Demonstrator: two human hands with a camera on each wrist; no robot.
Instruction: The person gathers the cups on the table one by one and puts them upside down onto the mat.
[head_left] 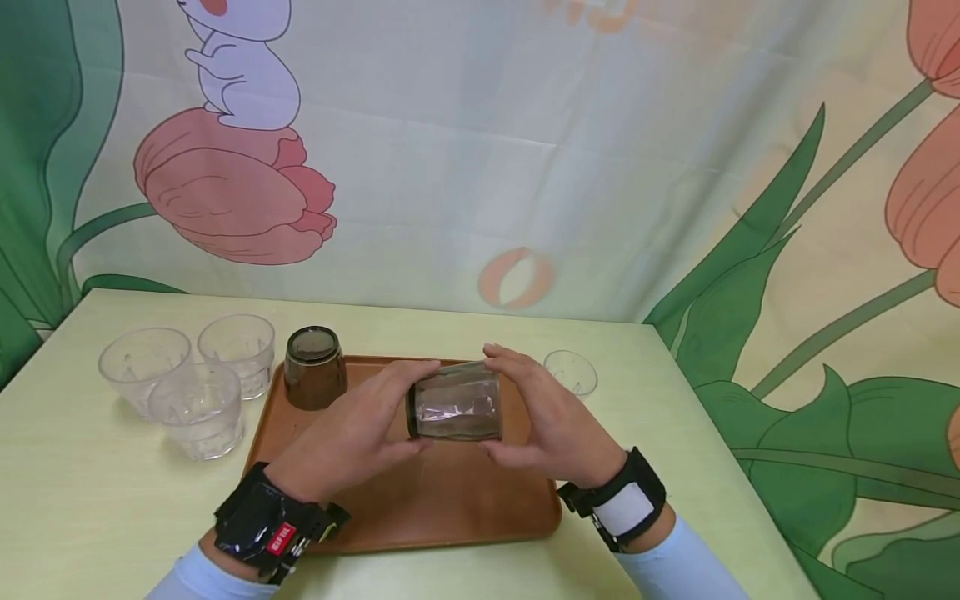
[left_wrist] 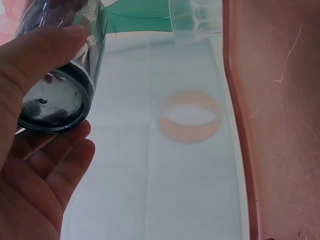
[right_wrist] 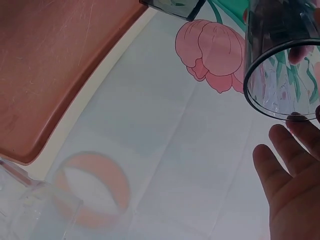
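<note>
A smoky grey drinking glass is held on its side above the brown tray. My left hand grips its thick base end, which faces the camera in the left wrist view, with the thumb across the side. At the rim end, my right hand holds the glass between fingers and thumb. In the right wrist view the glass's open mouth shows, and fingertips touch the rim. Another smoky glass stands upside down on the tray's far left corner.
Three clear glasses stand close together left of the tray, the nearest one beside its edge. A clear glass sits right of the tray, partly behind my right hand. A printed curtain hangs behind the pale table.
</note>
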